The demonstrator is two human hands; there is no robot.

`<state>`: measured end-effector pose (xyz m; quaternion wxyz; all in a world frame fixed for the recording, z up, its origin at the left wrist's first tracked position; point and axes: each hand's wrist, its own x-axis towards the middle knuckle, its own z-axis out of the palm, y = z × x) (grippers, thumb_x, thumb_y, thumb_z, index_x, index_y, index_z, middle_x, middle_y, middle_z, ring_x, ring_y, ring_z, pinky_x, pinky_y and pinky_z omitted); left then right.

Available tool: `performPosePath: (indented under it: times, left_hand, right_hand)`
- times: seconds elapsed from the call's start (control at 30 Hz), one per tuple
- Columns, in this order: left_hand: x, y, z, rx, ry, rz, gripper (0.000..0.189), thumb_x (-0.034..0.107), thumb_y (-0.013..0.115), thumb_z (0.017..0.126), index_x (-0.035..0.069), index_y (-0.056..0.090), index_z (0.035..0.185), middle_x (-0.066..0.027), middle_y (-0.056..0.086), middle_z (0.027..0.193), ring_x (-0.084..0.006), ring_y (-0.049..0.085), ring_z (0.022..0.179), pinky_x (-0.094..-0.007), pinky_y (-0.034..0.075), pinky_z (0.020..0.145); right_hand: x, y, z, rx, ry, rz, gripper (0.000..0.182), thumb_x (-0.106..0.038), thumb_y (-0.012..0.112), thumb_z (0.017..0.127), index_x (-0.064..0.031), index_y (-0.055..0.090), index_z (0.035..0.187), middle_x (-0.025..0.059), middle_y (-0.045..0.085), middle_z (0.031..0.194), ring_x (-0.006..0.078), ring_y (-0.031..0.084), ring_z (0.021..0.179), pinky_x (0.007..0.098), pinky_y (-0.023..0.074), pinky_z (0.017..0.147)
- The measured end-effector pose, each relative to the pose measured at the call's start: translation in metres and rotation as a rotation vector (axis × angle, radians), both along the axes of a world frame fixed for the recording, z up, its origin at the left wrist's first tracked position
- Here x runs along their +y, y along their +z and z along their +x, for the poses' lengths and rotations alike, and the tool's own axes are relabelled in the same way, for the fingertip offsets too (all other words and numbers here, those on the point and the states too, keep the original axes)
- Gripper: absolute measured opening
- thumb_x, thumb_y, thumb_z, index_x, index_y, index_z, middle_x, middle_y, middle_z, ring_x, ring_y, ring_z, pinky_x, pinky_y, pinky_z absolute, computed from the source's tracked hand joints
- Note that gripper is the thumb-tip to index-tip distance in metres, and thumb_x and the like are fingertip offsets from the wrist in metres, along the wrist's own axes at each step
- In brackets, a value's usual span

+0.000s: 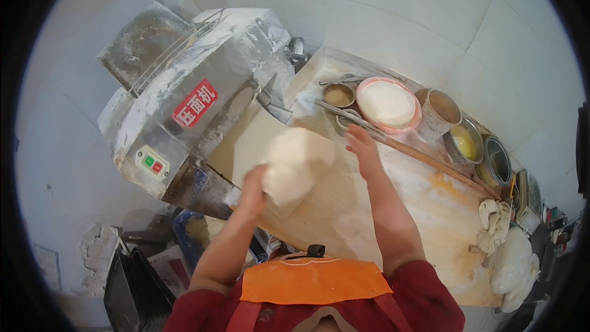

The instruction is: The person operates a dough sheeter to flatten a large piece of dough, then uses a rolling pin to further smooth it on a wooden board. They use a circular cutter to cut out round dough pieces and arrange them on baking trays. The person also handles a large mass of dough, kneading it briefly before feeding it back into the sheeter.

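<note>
My left hand [254, 190] grips the left edge of a pale sheet of dough [297, 161], which is folded over on itself and slightly blurred. Part of the dough lies on the wooden work board [332, 214]. Behind it, a smooth pale dough strip [249, 136] reaches up to the mouth of a flour-dusted dough sheeter [152, 101]; whether the two are one piece is unclear. To the right of the dough, my right hand [362, 150] is raised with nothing in it, near a long wooden rolling pin [424, 156].
Along the back stand a pink-rimmed basin of white flour [386, 101], a small bowl [339, 95], a plastic measuring jug [441, 111] and a metal bowl with yellow contents [464, 143]. A cloth [494, 223] and a white plastic bag [514, 260] lie at right. Dark trays [136, 286] stand lower left.
</note>
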<state>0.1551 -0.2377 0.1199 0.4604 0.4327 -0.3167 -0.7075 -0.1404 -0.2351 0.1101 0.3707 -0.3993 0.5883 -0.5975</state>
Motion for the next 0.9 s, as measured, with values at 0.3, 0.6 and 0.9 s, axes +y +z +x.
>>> performPosePath:
  times: [0.3,0.6,0.9]
  left_hand:
    - [0.036,-0.098,0.029,-1.622,-0.262,-1.079,0.078,0.042,0.071,0.075,0.002,0.044,0.136,-0.0185,0.051,0.133,-0.0399,0.044,0.126,-0.0460,0.043,0.096]
    - [0.055,-0.068,-0.032,-1.073,-0.962,-1.005,0.018,0.023,0.057,0.077,0.006,0.060,0.078,-0.0229,0.062,0.075,-0.0412,0.061,0.075,-0.0481,0.049,0.067]
    - [0.049,-0.035,0.000,-0.220,-0.207,0.000,0.018,0.021,0.064,0.089,0.003,0.066,0.088,-0.0036,0.067,0.082,-0.0140,0.062,0.072,-0.0292,0.049,0.062]
  right_hand:
    - [-0.062,-0.146,0.088,0.598,-0.146,0.305,0.076,-0.019,0.077,0.070,-0.0052,0.042,0.136,0.0202,0.063,0.106,0.0274,0.065,0.085,0.0342,0.0539,0.066]
    - [0.080,-0.086,-0.010,-0.433,-0.346,0.256,0.057,0.002,0.070,0.069,-0.0047,0.053,0.124,0.0061,0.061,0.082,0.0150,0.058,0.063,0.0261,0.0431,0.048]
    - [-0.001,0.022,0.005,-0.440,0.055,-0.098,0.051,-0.007,0.066,0.077,0.0013,0.052,0.126,0.0124,0.061,0.108,0.0207,0.063,0.083,0.0270,0.0499,0.070]
